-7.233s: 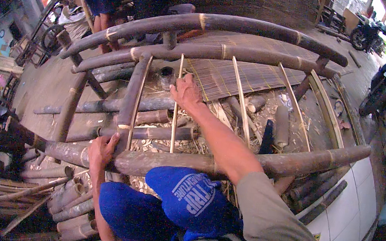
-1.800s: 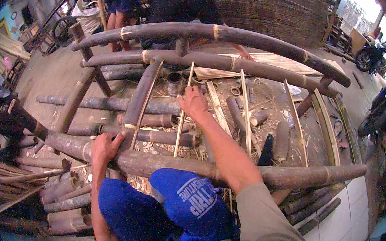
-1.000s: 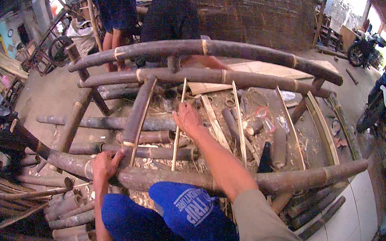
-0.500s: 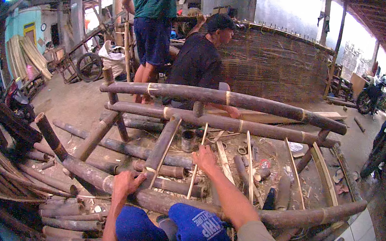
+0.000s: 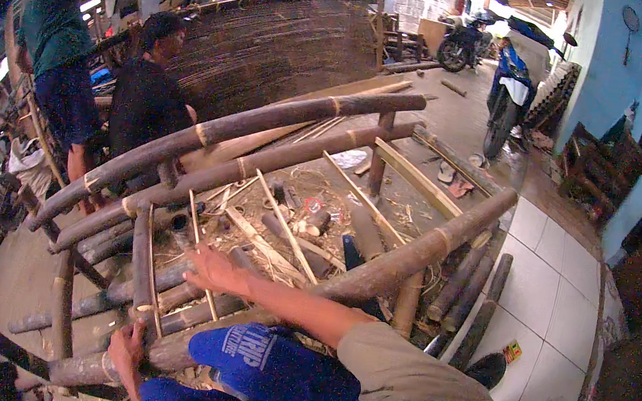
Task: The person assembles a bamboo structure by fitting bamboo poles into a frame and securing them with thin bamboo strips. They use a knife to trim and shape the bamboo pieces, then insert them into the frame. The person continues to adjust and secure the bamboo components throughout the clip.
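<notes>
While the right hand (image 5: 216,269) sits just left of centre with its fingers closed around a thin bamboo slat (image 5: 195,218), the left hand (image 5: 127,352) lies over the front rail (image 5: 427,253) in the lower left, beside the foot of a thick bamboo crosspiece (image 5: 143,266) — its fingers are partly hidden, so I cannot tell whether they clasp the rail. The thin slat spans a dark bamboo frame, between the front rail and a bowed back rail (image 5: 203,174); a second back rail (image 5: 282,125) runs above that one. Further slats cross the frame toward the right, ending with a wider split piece (image 5: 419,179) near the upper right corner of the frame. Below it, around the centre, bamboo offcuts and pale shavings litter the floor. Dark poles (image 5: 482,311) lie beside white tiles (image 5: 555,300) on the right. In the upper left, one person in black (image 5: 151,105) is near another in a green shirt (image 5: 59,20); a blue motorcycle (image 5: 509,91) stands at upper right.
</notes>
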Available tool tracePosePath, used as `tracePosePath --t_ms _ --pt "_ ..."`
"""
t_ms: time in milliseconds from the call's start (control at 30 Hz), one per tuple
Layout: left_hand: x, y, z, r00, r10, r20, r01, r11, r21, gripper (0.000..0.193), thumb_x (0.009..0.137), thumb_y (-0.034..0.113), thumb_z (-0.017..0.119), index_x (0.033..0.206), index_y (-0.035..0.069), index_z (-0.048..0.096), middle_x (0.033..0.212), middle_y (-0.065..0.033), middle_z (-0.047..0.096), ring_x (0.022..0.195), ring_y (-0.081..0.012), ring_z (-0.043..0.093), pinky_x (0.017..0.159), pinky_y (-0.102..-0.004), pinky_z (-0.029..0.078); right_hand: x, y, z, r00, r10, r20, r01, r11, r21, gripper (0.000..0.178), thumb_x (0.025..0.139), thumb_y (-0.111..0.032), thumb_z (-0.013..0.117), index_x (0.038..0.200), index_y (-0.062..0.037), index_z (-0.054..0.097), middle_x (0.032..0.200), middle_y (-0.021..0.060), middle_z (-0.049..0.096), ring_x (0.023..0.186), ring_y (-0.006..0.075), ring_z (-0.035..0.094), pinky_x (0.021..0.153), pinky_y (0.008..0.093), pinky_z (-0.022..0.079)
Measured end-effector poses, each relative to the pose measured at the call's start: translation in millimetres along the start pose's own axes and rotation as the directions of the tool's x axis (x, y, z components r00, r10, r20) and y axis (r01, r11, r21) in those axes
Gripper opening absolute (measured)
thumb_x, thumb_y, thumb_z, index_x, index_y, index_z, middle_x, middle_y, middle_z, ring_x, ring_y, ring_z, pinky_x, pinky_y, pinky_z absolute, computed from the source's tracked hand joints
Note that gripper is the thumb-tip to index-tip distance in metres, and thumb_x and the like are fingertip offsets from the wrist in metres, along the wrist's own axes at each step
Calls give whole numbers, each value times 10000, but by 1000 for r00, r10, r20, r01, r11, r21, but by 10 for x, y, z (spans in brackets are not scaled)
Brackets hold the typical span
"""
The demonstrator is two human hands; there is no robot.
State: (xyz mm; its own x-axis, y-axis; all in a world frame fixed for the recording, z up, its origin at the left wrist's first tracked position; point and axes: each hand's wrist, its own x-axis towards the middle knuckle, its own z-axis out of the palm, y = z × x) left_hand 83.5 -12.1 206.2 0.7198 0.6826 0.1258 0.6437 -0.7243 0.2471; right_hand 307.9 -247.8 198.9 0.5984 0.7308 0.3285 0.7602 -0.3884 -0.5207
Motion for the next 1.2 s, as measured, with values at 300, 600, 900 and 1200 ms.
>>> tracePosePath --t_ms 300,600,900,1200 --pt "56 -102 48 990 129 -52 -135 981 -138 630 933 611 503 966 25 733 922 -288 667 900 -493 632 769 -542 479 -1427 8 -372 992 51 -117 -59 996 -68 647 958 -512 511 1407 -47 490 1406 240 468 1293 440 462 1104 514 360" --pt "49 -29 -45 989 140 50 -131 980 -149 653 943 595 509 907 -23 719 834 -280 660 792 -465 639 718 -539 462 -2466 293 -894 870 -29 -492 -176 914 -366 410 895 -411 629 1047 -31 651 1097 134 650 1097 291 587 1035 453 386" --pt "170 -113 174 979 193 -59 -200 965 -166 664 933 595 517 933 -35 724 856 -286 677 845 -458 658 759 -518 481 -2429 425 -926 788 -183 -588 -159 861 -482 335 857 -398 651 863 -62 655 858 84 644 882 265 602 846 408 431" --pt "131 -107 128 993 110 -43 -114 986 -119 684 917 642 516 978 0 743 919 -274 693 910 -459 665 784 -505 496 -2421 370 -961 769 -220 -600 -149 851 -503 321 858 -401 647 811 -84 646 817 78 636 840 259 608 807 399 434"
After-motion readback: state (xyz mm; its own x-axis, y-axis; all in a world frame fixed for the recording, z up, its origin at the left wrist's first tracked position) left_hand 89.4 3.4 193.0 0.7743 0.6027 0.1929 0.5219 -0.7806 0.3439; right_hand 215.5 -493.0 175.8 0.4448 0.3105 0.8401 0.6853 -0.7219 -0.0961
